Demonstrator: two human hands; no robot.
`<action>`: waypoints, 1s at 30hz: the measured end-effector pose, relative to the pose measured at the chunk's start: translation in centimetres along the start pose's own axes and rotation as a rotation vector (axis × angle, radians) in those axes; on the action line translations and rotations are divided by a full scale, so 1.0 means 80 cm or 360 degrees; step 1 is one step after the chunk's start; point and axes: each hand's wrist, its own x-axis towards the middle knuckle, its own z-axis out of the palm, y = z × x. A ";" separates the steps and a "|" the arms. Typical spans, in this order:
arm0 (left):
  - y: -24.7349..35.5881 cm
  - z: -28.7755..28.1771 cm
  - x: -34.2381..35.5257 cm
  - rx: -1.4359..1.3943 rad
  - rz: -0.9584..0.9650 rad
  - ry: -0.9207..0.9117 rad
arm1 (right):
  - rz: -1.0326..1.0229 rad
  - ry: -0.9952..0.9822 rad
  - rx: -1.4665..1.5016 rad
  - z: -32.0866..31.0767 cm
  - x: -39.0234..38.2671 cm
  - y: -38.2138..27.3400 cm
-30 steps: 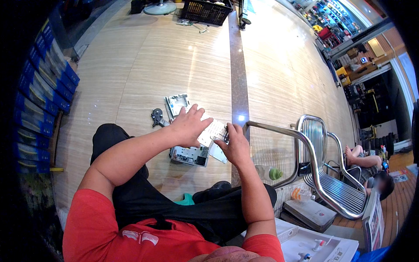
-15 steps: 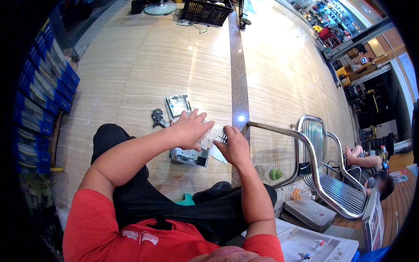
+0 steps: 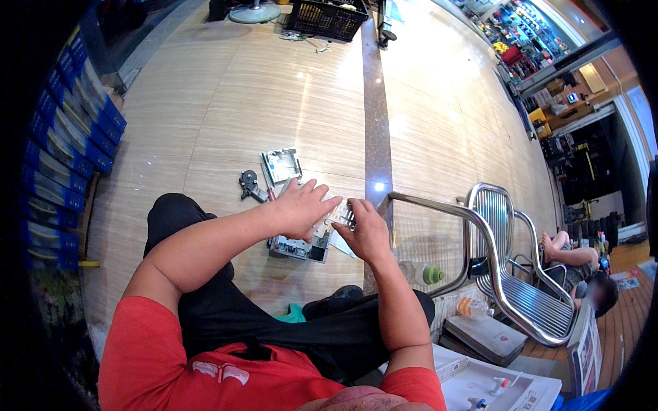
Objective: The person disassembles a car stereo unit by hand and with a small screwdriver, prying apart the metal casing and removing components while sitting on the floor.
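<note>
A grey box-shaped housing [image 3: 295, 248] of some mechanical or electrical unit stands on the floor before my crossed legs. A pale plate with slots along its right edge [image 3: 338, 214] lies over the housing's upper part. My left hand [image 3: 301, 209] rests across it, palm down with fingers spread, hiding much of the plate. Thumb and fingers of my right hand [image 3: 365, 231] close on the plate's right edge. Just beyond sits a light rectangular frame [image 3: 282, 165]. A black round part with an arm [image 3: 249, 183] is left of my left hand.
To the right stands a metal chair [image 3: 490, 216], with a green-capped bottle [image 3: 432, 274] near its leg. Blue boxes [image 3: 62, 164] are stacked at the left. A black crate [image 3: 325, 19] stands far ahead. Another person's leg [image 3: 569, 255] shows at the far right.
My left hand has shifted slightly toward me over the plate. My right hand stays at the plate's right edge, almost unmoved.
</note>
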 end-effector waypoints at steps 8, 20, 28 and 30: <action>-0.001 0.003 0.002 0.0018 -0.0007 0.0036 | 0.0011 0.0028 0.0084 0.003 0.001 0.002; -0.007 0.002 0.004 0.0008 -0.0124 0.0037 | -0.0087 0.0433 0.0143 0.003 0.001 0.016; -0.005 -0.001 0.004 -0.0008 -0.0129 0.0014 | 0.0031 0.0455 0.0284 0.003 0.000 0.019; -0.004 -0.004 0.004 -0.0011 -0.0134 -0.0010 | -0.0028 0.0532 0.0253 0.006 0.001 0.023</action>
